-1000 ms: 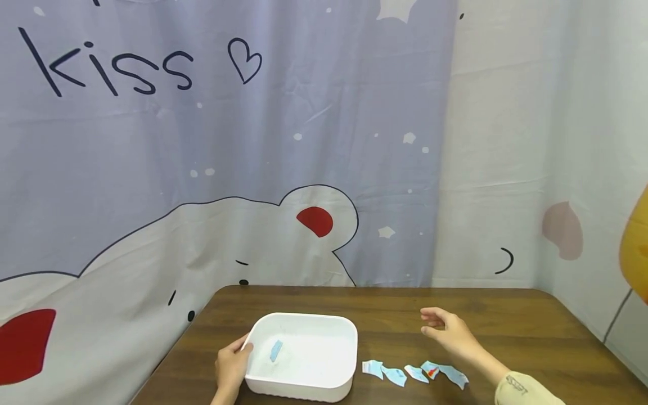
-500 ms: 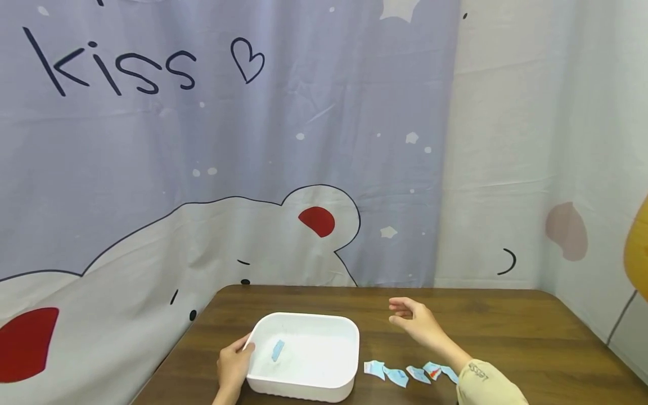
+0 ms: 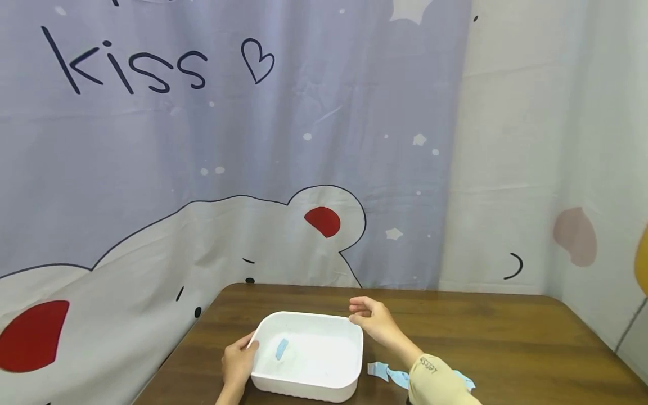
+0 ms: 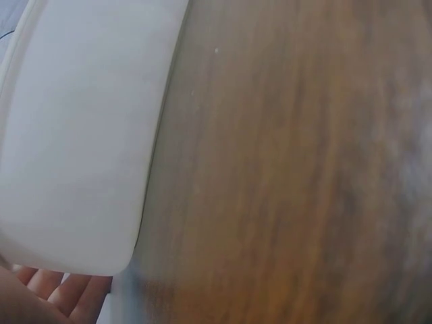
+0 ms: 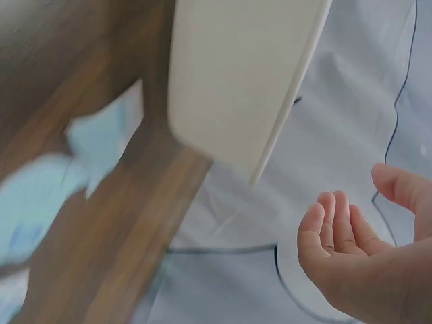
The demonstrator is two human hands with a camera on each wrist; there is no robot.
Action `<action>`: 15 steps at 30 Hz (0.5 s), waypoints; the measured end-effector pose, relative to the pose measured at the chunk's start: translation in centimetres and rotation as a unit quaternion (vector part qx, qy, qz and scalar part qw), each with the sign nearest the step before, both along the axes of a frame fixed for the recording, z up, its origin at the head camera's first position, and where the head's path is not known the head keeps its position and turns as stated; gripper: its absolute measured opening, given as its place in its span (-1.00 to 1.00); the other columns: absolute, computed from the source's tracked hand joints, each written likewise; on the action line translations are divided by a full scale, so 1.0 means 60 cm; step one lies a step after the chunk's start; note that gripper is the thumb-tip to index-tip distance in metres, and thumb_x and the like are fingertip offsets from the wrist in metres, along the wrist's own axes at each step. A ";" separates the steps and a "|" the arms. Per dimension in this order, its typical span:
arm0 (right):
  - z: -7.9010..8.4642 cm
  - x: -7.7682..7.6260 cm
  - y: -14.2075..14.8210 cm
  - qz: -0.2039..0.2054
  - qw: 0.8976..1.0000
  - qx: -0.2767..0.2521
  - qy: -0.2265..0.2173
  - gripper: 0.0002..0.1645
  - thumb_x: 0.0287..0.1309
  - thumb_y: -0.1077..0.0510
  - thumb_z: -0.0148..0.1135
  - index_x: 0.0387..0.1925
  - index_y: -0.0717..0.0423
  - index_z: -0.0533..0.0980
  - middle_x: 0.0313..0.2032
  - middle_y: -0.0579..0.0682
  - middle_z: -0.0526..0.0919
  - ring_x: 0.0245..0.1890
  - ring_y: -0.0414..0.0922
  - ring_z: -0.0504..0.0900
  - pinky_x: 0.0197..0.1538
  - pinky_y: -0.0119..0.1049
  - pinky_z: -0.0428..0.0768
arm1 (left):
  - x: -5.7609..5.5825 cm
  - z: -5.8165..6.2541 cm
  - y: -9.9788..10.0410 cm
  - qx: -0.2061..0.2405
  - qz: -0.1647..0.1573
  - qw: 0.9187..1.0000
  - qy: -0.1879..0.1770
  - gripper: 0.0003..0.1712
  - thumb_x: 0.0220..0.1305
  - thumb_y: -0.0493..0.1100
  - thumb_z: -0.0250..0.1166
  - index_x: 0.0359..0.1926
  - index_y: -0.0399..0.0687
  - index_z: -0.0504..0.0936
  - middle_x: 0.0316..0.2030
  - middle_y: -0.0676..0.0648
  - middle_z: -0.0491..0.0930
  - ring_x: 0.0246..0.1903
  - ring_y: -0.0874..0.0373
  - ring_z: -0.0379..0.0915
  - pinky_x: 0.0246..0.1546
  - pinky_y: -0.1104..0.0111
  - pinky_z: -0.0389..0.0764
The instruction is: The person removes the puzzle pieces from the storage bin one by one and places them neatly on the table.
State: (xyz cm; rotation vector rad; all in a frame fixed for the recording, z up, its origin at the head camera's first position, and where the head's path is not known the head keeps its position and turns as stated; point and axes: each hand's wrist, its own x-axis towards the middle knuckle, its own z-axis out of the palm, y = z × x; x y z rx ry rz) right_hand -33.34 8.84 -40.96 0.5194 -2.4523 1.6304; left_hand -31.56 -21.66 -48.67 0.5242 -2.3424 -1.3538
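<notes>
A white plastic basin [image 3: 319,378] stands on the table with a small light-blue scrap of paper [image 3: 281,349] inside, toward its left. My left hand [image 3: 239,360] grips the basin's left wall, thumb over the rim and fingers outside. In the left wrist view, its fingers [image 4: 47,287] show below the basin wall [image 4: 81,148]. My right hand [image 3: 374,319] is at the basin's back right corner. In the right wrist view this hand [image 5: 358,256] holds nothing, its fingers loosely bent and thumb apart.
Right of the basin, several torn light-blue paper pieces [image 3: 377,370] lie in a row on the brown wooden table [image 3: 486,337], partly hidden by the right sleeve [image 3: 435,381]. A printed curtain [image 3: 304,112] hangs behind the table's back edge.
My right hand has moved left over the table, from above the paper pieces to the basin's back right corner. The left hand keeps its grip on the basin; the view has shifted slightly.
</notes>
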 end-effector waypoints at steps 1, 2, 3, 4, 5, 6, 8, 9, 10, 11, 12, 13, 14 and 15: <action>-0.002 0.000 -0.011 0.008 1.000 -0.003 -0.002 -0.51 0.05 0.30 0.29 0.05 0.39 0.50 -0.07 0.30 0.67 -0.17 -0.04 0.66 -0.11 -0.26 0.65 | 0.000 0.000 0.000 -0.001 0.000 1.000 -0.001 -0.59 0.24 -0.09 0.20 0.08 -0.10 0.65 0.15 -0.35 0.53 0.15 -0.41 0.43 -0.01 -0.11 0.40; -0.005 -0.001 -0.021 0.014 1.000 -0.005 -0.005 -0.51 0.04 0.30 0.30 0.05 0.39 0.51 -0.07 0.31 0.67 -0.17 -0.04 0.66 -0.11 -0.26 0.65 | 0.001 0.000 0.000 -0.002 0.001 1.000 -0.001 -0.59 0.24 -0.10 0.20 0.08 -0.10 0.65 0.15 -0.36 0.53 0.15 -0.41 0.43 -0.01 -0.11 0.40; -0.007 -0.001 -0.032 0.022 1.000 -0.005 -0.008 -0.51 0.05 0.30 0.29 0.05 0.39 0.50 -0.06 0.33 0.66 -0.17 -0.04 0.66 -0.11 -0.25 0.65 | 0.001 0.000 0.000 -0.002 0.002 1.000 0.000 -0.59 0.24 -0.10 0.20 0.08 -0.10 0.66 0.14 -0.35 0.53 0.14 -0.40 0.44 -0.02 -0.11 0.41; -0.009 -0.001 -0.041 0.031 0.999 -0.005 -0.008 -0.51 0.04 0.30 0.29 0.06 0.39 0.50 -0.05 0.34 0.65 -0.16 -0.02 0.66 -0.10 -0.24 0.66 | 0.001 0.000 0.000 -0.003 0.002 1.000 0.001 -0.59 0.23 -0.10 0.20 0.08 -0.10 0.66 0.14 -0.35 0.54 0.14 -0.40 0.44 -0.02 -0.10 0.41; -0.011 -0.001 -0.051 0.038 0.999 -0.003 -0.007 -0.51 0.04 0.30 0.29 0.06 0.40 0.50 -0.05 0.36 0.65 -0.16 0.00 0.67 -0.10 -0.23 0.66 | 0.001 0.000 0.000 -0.004 0.003 1.000 0.003 -0.59 0.23 -0.10 0.20 0.07 -0.10 0.66 0.13 -0.35 0.55 0.13 -0.40 0.45 -0.03 -0.10 0.41; -0.014 -0.001 -0.060 0.044 0.999 -0.001 -0.007 -0.50 0.04 0.29 0.29 0.05 0.40 0.50 -0.05 0.37 0.65 -0.16 0.01 0.67 -0.11 -0.22 0.66 | 0.001 0.000 0.001 -0.005 0.003 1.000 0.004 -0.59 0.23 -0.10 0.20 0.07 -0.11 0.66 0.12 -0.35 0.55 0.13 -0.40 0.45 -0.03 -0.10 0.41; -0.018 -0.001 -0.078 0.054 0.999 0.003 -0.006 -0.50 0.03 0.29 0.28 0.05 0.41 0.49 -0.06 0.37 0.65 -0.17 0.04 0.68 -0.12 -0.19 0.66 | 0.001 0.000 0.002 -0.004 0.002 1.000 0.008 -0.59 0.22 -0.11 0.20 0.06 -0.12 0.67 0.11 -0.35 0.56 0.13 -0.39 0.46 -0.02 -0.11 0.42; -0.020 -0.001 -0.086 0.058 0.998 0.004 -0.006 -0.50 0.02 0.29 0.28 0.05 0.42 0.49 -0.07 0.38 0.65 -0.17 0.05 0.68 -0.12 -0.18 0.66 | 0.000 0.000 0.003 -0.005 0.002 1.000 0.010 -0.59 0.22 -0.11 0.20 0.06 -0.12 0.67 0.11 -0.35 0.57 0.13 -0.39 0.46 -0.02 -0.11 0.42; -0.023 -0.001 -0.094 0.061 0.998 0.003 -0.008 -0.50 0.01 0.30 0.28 0.04 0.43 0.49 -0.08 0.38 0.65 -0.18 0.06 0.69 -0.13 -0.18 0.66 | 0.000 0.000 0.004 -0.005 0.002 1.000 0.011 -0.59 0.21 -0.11 0.20 0.06 -0.13 0.67 0.10 -0.35 0.57 0.13 -0.39 0.46 -0.02 -0.11 0.42; -0.025 -0.001 -0.103 0.063 0.998 0.003 -0.012 -0.49 0.01 0.30 0.28 0.04 0.44 0.49 -0.09 0.38 0.65 -0.18 0.07 0.69 -0.13 -0.17 0.66 | 0.000 0.000 0.004 -0.006 0.002 1.000 0.011 -0.59 0.21 -0.11 0.20 0.06 -0.14 0.67 0.10 -0.35 0.57 0.13 -0.39 0.46 -0.02 -0.11 0.42; -0.028 -0.001 -0.111 0.065 0.998 0.003 -0.016 -0.49 0.01 0.30 0.28 0.04 0.44 0.49 -0.09 0.37 0.65 -0.19 0.06 0.69 -0.14 -0.18 0.66 | 0.000 0.000 0.003 -0.006 0.002 1.000 0.012 -0.59 0.21 -0.11 0.20 0.06 -0.14 0.67 0.10 -0.35 0.57 0.13 -0.39 0.46 -0.02 -0.11 0.42; -0.031 -0.001 -0.118 0.066 0.998 0.003 -0.020 -0.49 0.00 0.30 0.29 0.04 0.44 0.49 -0.10 0.35 0.66 -0.19 0.06 0.69 -0.14 -0.18 0.66 | 0.000 0.000 0.003 -0.006 0.002 1.000 0.012 -0.59 0.21 -0.12 0.20 0.06 -0.14 0.67 0.10 -0.35 0.57 0.12 -0.39 0.46 -0.03 -0.11 0.42; -0.034 -0.002 -0.126 0.066 0.998 0.004 -0.024 -0.49 0.00 0.31 0.29 0.04 0.43 0.49 -0.11 0.34 0.67 -0.19 0.05 0.69 -0.14 -0.18 0.66 | 0.001 -0.001 0.003 -0.007 0.002 1.000 0.012 -0.59 0.21 -0.12 0.20 0.06 -0.14 0.67 0.11 -0.35 0.57 0.13 -0.39 0.46 -0.03 -0.11 0.42; -0.038 -0.002 -0.134 0.067 0.997 0.005 -0.028 -0.49 0.00 0.31 0.29 0.04 0.43 0.49 -0.12 0.32 0.67 -0.19 0.05 0.69 -0.13 -0.17 0.66 | 0.001 -0.001 0.002 -0.008 0.002 1.000 0.013 -0.59 0.21 -0.12 0.20 0.05 -0.13 0.67 0.11 -0.35 0.57 0.12 -0.39 0.46 -0.04 -0.11 0.42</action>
